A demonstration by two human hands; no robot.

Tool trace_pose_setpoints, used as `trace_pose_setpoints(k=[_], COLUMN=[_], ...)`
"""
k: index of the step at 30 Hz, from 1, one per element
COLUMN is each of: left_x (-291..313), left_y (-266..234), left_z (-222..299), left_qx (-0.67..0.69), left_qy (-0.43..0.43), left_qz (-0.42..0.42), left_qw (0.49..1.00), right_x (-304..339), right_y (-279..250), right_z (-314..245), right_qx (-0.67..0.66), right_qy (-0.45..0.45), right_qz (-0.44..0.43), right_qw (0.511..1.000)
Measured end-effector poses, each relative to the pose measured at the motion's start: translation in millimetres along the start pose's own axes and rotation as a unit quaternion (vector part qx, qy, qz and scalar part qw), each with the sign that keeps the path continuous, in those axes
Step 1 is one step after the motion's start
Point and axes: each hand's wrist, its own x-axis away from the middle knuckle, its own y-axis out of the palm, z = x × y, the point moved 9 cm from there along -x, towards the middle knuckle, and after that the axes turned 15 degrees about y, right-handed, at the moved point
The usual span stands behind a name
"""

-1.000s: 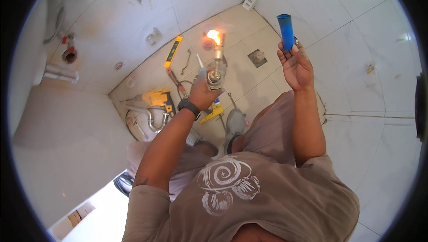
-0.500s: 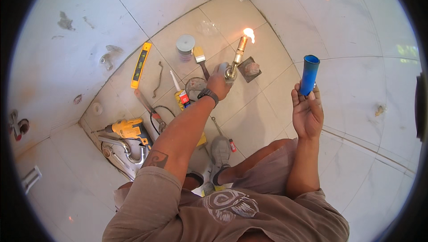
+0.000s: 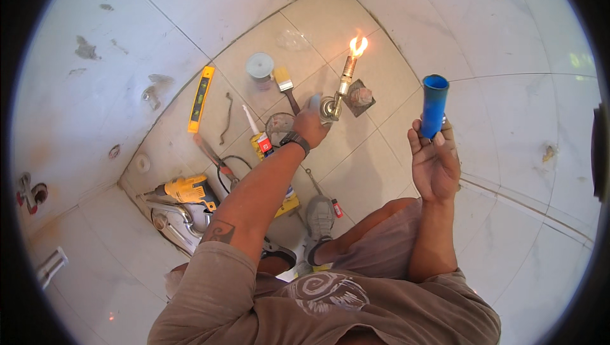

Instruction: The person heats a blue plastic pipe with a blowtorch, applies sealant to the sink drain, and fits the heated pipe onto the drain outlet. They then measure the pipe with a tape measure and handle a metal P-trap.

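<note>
My left hand (image 3: 311, 128) is closed around the canister end of a gas blowtorch (image 3: 337, 98), its metal nozzle pointing away from me. An orange flame (image 3: 358, 46) burns at the tip. Upright in my right hand (image 3: 437, 166) is a short blue plastic pipe (image 3: 434, 111), pinched near its lower end by thumb and fingers. Its open upper rim looks darkened. The flame and the pipe are well apart, with the pipe to the right. Close to the torch lies a square plate with a pinkish lump (image 3: 361, 97) on it. The canister is mostly hidden by my left hand.
Left of my arm lie a yellow spirit level (image 3: 201, 100), a paintbrush (image 3: 284, 81), a round can (image 3: 260, 66), a sealant tube (image 3: 261, 140), a yellow drill (image 3: 190, 190) and chrome pipes (image 3: 175, 211). A red lighter (image 3: 337, 208) lies by my shoe. White tiled walls (image 3: 502, 33) close in around.
The blue pipe has shifted slightly left and its open end tilts more toward view. The torch has moved slightly right; its flame looks larger. The whole view has shifted a little.
</note>
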Motion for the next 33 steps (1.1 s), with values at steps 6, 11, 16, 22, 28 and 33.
trace_pose_setpoints(k=[6,11,16,22,28,33], left_x=[59.3,131.7,234.2,339.6,397.6,415.1], left_y=[-63.3,-161.1,-247.7,-334.5,-428.8,-483.9], left_z=[58.2,198.7,279.0,277.2,184.7,126.6], left_qx=[-0.030,0.213,0.193,0.011,-0.018,-0.023], left_qy=[-0.046,0.060,0.004,-0.029,-0.104,-0.152], left_qz=[0.054,0.178,0.302,0.424,0.496,0.534], left_qw=[0.997,0.959,0.933,0.905,0.862,0.831], right_x=[8.5,38.0,112.0,162.4,142.5,114.1], right_y=[43.2,130.3,226.8,328.0,434.8,497.5], right_z=[14.0,49.1,107.5,199.2,289.2,344.3], right_qx=[-0.014,0.037,0.209,0.351,0.497,0.548], right_qy=[0.018,0.067,0.017,-0.028,-0.128,-0.145], right_qz=[-0.035,-0.166,-0.269,-0.323,-0.338,-0.352], right_qw=[0.999,0.983,0.940,0.878,0.789,0.745])
